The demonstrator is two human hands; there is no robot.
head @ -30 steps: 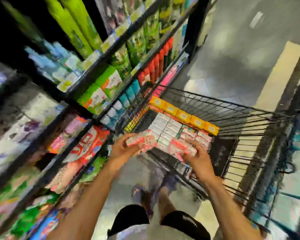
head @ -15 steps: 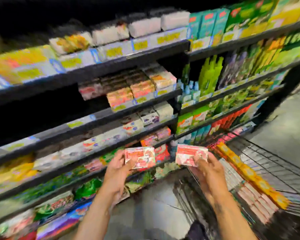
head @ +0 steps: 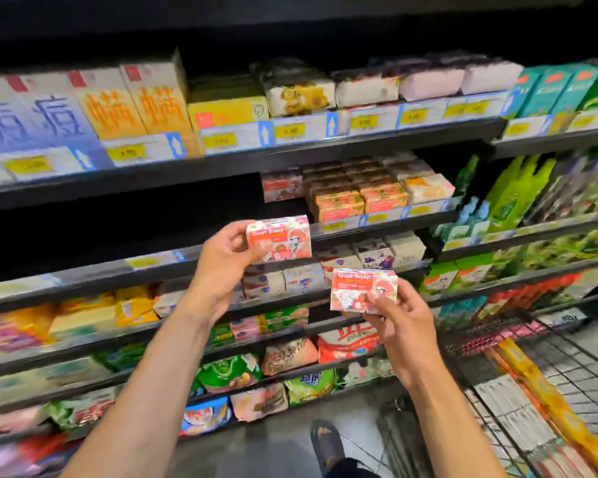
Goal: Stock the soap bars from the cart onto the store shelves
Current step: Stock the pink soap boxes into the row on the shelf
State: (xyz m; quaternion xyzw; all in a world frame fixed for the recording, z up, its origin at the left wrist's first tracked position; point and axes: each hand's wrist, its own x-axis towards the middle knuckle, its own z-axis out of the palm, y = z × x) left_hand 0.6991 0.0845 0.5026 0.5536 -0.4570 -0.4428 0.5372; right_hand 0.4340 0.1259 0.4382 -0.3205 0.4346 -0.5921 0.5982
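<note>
Store light brightening the upper soap box point(head: 278, 239) in the left hand point(head: 221, 267) and lower soap box point(head: 363, 289) in the right hand point(head: 404, 326), print reading sharp, shelves point(head: 83, 282) left of the grip blurring, recess above lying dark, edges bowing.

The upper soap box point(head: 278, 239) and the lower soap box point(head: 363, 289) are printed in coral red and white, with white lettering. The shelves point(head: 221, 167) are finished in black; their price tags point(head: 290, 131) are marked yellow on white with blue arrows.
</note>
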